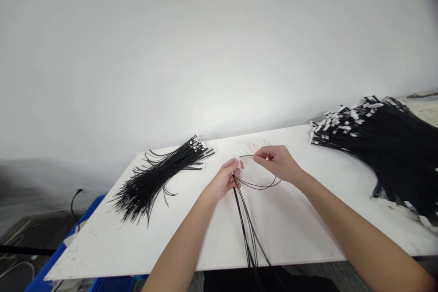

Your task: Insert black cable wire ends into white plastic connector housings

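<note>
My left hand (227, 179) is closed around the end of a black cable (237, 196), where a small white connector (238, 162) shows between the fingers. My right hand (273, 161), to its right, pinches thin black wires (247, 156) that run across from the left hand. Between the two hands other thin strands curve in a loop (258, 187). From the left hand the cable and loose strands hang down over the table's front edge. A small heap of white pieces (260, 146) lies just behind the right hand.
On the left of the white table (112, 246) lies a bundle of black cables (160, 173) with white ends. A larger pile of black cables (386, 146) covers the right side. A pale wall (219, 54) stands behind; blue bins (112, 284) sit below the table's left part.
</note>
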The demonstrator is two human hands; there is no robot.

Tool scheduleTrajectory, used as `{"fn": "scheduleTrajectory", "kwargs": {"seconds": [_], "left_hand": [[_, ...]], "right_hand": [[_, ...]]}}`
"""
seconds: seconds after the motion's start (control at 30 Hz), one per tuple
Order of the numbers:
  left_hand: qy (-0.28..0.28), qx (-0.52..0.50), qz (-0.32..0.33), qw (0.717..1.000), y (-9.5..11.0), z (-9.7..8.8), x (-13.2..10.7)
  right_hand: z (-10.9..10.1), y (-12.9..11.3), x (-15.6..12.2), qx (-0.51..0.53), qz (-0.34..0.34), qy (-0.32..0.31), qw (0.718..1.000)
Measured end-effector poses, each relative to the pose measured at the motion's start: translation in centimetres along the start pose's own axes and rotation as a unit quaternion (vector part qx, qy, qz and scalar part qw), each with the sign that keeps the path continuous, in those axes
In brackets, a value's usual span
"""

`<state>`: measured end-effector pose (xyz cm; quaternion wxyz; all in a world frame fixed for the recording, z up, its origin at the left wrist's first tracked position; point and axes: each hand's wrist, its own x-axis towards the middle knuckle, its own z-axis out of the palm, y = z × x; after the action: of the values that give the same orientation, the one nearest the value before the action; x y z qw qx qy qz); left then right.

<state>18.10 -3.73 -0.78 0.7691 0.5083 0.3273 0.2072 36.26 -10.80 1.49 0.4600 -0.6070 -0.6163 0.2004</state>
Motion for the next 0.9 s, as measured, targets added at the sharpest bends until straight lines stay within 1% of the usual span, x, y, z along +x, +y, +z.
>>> {"fn": "scheduleTrajectory", "kwargs": {"seconds": [0.2,0.37,0.5,0.63,0.7,0.77,0.83,0.9], "left_hand": [[0.002,0.039,0.018,0.999,-0.39,0.16,0.16],[0.006,0.051,0.037,0.998,-0.81,0.13,0.35],[0.003,0.047,0.049,0.998,-0.92,0.10,0.41],[0.001,0.028,0.043,0.999,-0.81,0.05,0.44],[0.004,0.014,0.037,0.999,-0.72,0.01,0.44],[0.008,-0.003,0.032,0.999,-0.64,-0.04,0.44],[0.012,-0.017,0.028,0.999,-0.58,-0.11,0.43],[0.013,-0.023,0.024,0.999,-0.53,-0.19,0.41]], "right_hand": [[-0.11,0.31,0.29,0.008,0.048,0.009,0.999],[-0.09,0.28,0.46,0.014,0.063,0.019,0.998],[-0.07,0.21,0.44,0.019,0.077,0.017,0.997],[-0.14,0.28,0.39,0.045,0.080,0.026,0.995],[-0.22,0.24,0.42,0.076,0.097,0.041,0.992],[-0.35,0.11,0.53,0.130,0.121,0.064,0.982],[-0.54,-0.04,0.70,0.211,0.145,0.085,0.963],[-0.79,-0.16,0.93,0.295,0.159,0.112,0.936]]}}
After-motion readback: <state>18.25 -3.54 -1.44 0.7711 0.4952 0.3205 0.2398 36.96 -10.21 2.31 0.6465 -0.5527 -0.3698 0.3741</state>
